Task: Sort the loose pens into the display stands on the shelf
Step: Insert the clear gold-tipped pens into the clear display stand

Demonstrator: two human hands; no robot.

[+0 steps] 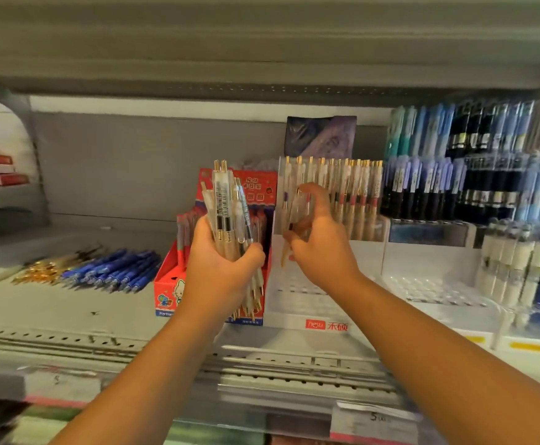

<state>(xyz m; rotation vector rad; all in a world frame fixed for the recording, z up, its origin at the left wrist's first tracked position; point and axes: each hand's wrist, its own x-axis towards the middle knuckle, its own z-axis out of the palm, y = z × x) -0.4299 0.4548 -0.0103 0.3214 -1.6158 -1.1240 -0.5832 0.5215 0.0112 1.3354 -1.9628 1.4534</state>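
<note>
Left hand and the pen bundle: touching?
Touching. The head view shows the left hand with its fingers curled round the pen bundle.

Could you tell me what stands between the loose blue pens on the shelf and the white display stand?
In the head view, a red display box of pens stands there, partly behind the left hand.

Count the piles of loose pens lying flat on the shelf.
2: a gold pile at far left and a blue pile beside it, left of the red box. Others may be hidden.
</note>
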